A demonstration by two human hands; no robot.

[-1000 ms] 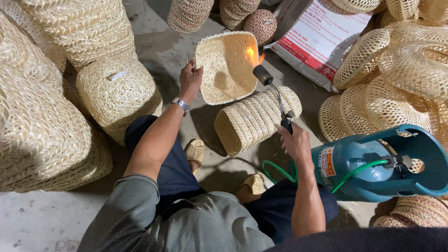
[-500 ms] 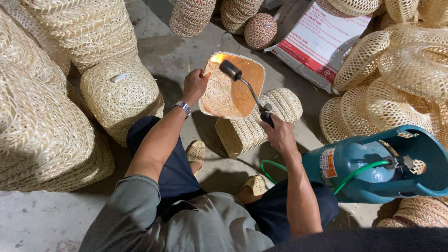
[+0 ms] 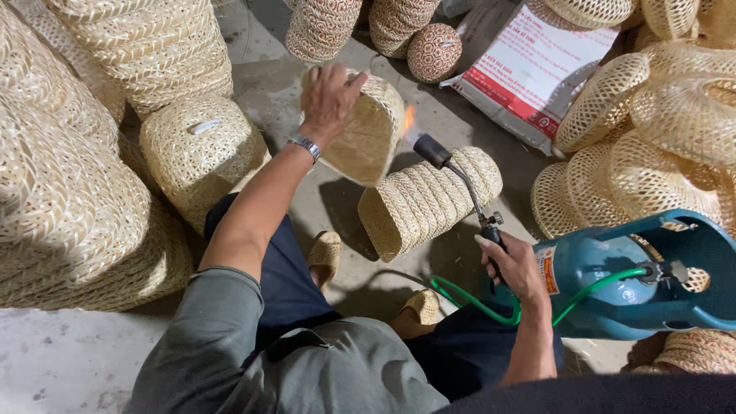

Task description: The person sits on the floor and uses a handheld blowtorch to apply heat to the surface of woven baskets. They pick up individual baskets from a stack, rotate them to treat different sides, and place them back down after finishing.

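Far left: stacks of woven baskets (image 3: 69,176) rest on the concrete floor (image 3: 77,360).

Left hand (image 3: 328,96): raised, fingers closed over the upper edge of a woven basket (image 3: 366,134), which is held tilted above the floor. A watch sits on the wrist.

Centre: a second, ribbed woven basket (image 3: 425,201) lies on its side on the floor, just below the held one.

Torch (image 3: 460,184): its nozzle points at the right side of the held basket; a small flame (image 3: 409,119) shows at the tip, close to the weave.

Right hand (image 3: 512,264): fingers wrapped fully around the torch handle.

A green hose (image 3: 475,303) runs from the handle to the blue gas cylinder (image 3: 613,284) lying at far right, beside open-weave baskets (image 3: 652,138).
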